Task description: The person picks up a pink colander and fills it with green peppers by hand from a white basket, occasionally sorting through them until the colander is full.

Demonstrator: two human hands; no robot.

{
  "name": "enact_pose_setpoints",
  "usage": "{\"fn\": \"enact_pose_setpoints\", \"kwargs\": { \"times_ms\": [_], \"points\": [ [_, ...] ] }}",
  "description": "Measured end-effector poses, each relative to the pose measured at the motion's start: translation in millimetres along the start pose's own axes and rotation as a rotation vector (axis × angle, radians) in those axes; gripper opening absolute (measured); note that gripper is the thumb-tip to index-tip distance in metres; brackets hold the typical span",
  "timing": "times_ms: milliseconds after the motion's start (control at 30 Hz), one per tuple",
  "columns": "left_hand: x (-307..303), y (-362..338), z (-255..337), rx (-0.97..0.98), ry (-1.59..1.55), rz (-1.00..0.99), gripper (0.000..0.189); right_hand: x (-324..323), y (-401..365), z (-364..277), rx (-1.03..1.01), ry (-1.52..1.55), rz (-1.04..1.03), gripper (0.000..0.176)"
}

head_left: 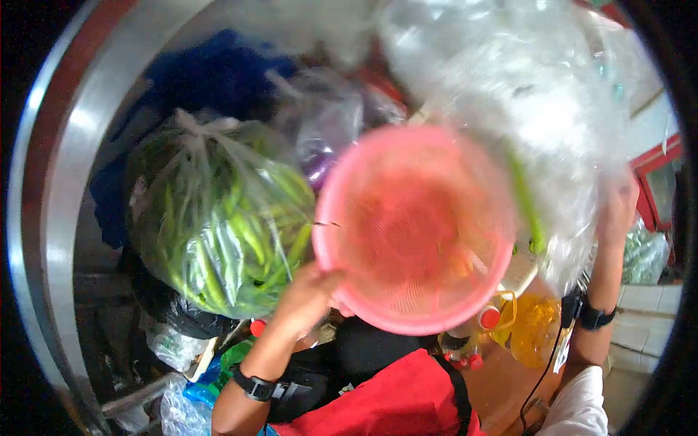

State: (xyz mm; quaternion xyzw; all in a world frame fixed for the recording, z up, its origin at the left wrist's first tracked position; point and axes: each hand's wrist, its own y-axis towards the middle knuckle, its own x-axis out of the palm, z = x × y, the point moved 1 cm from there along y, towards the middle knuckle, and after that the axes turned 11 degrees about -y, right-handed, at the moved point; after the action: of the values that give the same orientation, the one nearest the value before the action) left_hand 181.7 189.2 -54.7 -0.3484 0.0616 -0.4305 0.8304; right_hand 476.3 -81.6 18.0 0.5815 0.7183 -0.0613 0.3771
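Note:
My left hand [309,294] is closed on the lower left rim of a pink plastic colander [378,309], which is tilted so that its mesh inside faces me. At the right, my raised right hand [618,207] grips the side of a large clear plastic bag [502,80], its fingers partly blurred. A long green chili pepper [525,200] shows against the bag, just off the colander's right rim. Left of the colander sits a knotted clear bag of green chili peppers [233,232].
Behind the colander lies a bag with something purple [320,160]. Below the right side stand a jug of yellow oil [534,330] and red-capped bottles [488,317]. A curved metal edge [62,196] runs down the left, and white tiles [640,327] are at the right.

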Motion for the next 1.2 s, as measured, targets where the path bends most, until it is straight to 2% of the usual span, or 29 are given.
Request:
{"fn": "enact_pose_setpoints", "kwargs": {
  "times_ms": [33,67,100,133,167,200,233,267,300,333,400,467,533,567,600,667,700,733,767,833,867,933,1000,1100,1133,1200],
  "points": [
    [-0.7,3.7,-10.4,-0.051,0.129,-0.071,0.019,2.3,-5.3,-12.8,0.026,-0.077,-0.219,0.038],
    [2.5,5.8,-17.7,-0.015,0.234,-0.109,0.019,17.3,-11.3,-25.3,-0.198,-0.150,-0.176,0.038],
    [6.1,2.1,-20.4,-0.043,0.199,-0.128,0.019,35.6,-18.0,-42.8,-0.417,-0.225,-0.125,0.037],
    [12.9,-5.1,-13.4,-0.070,0.165,-0.148,0.020,53.4,-10.9,-71.8,-0.530,-0.114,-0.241,0.035],
    [10.4,-4.0,-16.8,-0.060,0.165,-0.139,0.020,79.1,-6.7,-85.3,-0.440,-0.031,-0.292,0.033],
    [8.0,0.1,-24.9,-0.033,0.227,-0.157,0.019,101.9,-2.1,-118.0,-0.440,0.105,-0.318,0.031],
    [11.2,3.5,-29.6,-0.009,0.293,-0.183,0.017,153.7,16.7,-114.2,-0.530,0.225,-0.096,0.027],
    [16.6,2.7,-27.6,-0.018,0.307,-0.208,0.017,182.8,33.0,-158.5,-0.292,0.519,-0.258,0.023],
    [20.2,0.1,-23.3,-0.017,0.266,-0.168,0.017,190.0,49.7,-200.2,-0.388,0.061,-0.346,0.025],
    [23.4,1.1,-20.3,-0.021,0.230,-0.136,0.016,233.8,74.1,-220.6,-1.197,-0.442,-0.414,0.031],
    [22.6,4.1,-26.4,0.011,0.085,-0.046,0.017,307.3,52.6,-267.0,-0.289,0.053,0.222,0.025],
    [13.2,1.5,-20.9,0.050,0.076,0.001,0.018,211.0,40.0,-243.9,-0.843,-0.076,-0.332,0.030],
    [10.7,-5.1,-12.2,0.160,-0.094,0.076,0.019,166.8,25.0,-192.9,-1.020,0.153,-0.111,0.029],
    [3.4,-6.9,-9.5,0.228,-0.128,0.107,0.021,148.5,20.8,-157.0,-0.986,0.208,-0.077,0.024],
    [-0.8,-11.3,-6.8,0.291,-0.162,0.144,0.022,137.7,29.2,-112.2,-1.195,-0.069,0.018,0.021],
    [7.3,-19.5,4.8,0.441,-0.313,0.212,0.026,96.4,32.3,-32.9,-0.365,-0.074,-0.403,0.021],
    [6.4,-20.0,7.8,0.443,-0.355,0.215,0.029,99.9,39.0,38.5,-0.321,-0.092,-0.320,0.025],
    [9.1,-20.9,8.7,0.435,-0.353,0.210,0.029,87.6,34.9,81.8,-0.125,-0.399,-0.409,0.030],
    [11.5,-21.7,10.2,0.474,-0.334,0.234,0.032,85.9,26.9,133.7,-0.103,-0.675,-0.590,0.037],
    [17.1,-19.4,11.6,0.546,-0.284,0.230,0.035,86.9,-3.4,176.8,-0.059,-0.634,-0.749,0.044],
    [16.2,-15.6,11.1,0.541,-0.274,0.227,0.035,93.5,-15.5,179.4,-0.048,-0.628,-0.749,0.044],
    [8.4,-3.5,10.4,0.609,-0.233,0.277,0.033,116.7,-33.2,179.1,0.007,-0.565,-0.599,0.051],
    [7.3,4.8,9.2,0.642,-0.195,0.288,0.032,149.5,-39.2,190.9,-0.099,-0.553,-0.485,0.057],
    [9.4,10.9,7.6,0.701,-0.160,0.325,0.031,173.2,-38.8,172.2,-0.099,-0.629,-0.370,0.065],
    [7.7,12.6,7.0,0.699,-0.153,0.325,0.031,180.8,-38.7,169.6,-0.093,-0.624,-0.371,0.065],
    [1.5,15.7,7.2,0.627,-0.170,0.256,0.034,192.5,-37.9,167.7,0.051,-0.648,-0.441,0.072]
  ]
}}
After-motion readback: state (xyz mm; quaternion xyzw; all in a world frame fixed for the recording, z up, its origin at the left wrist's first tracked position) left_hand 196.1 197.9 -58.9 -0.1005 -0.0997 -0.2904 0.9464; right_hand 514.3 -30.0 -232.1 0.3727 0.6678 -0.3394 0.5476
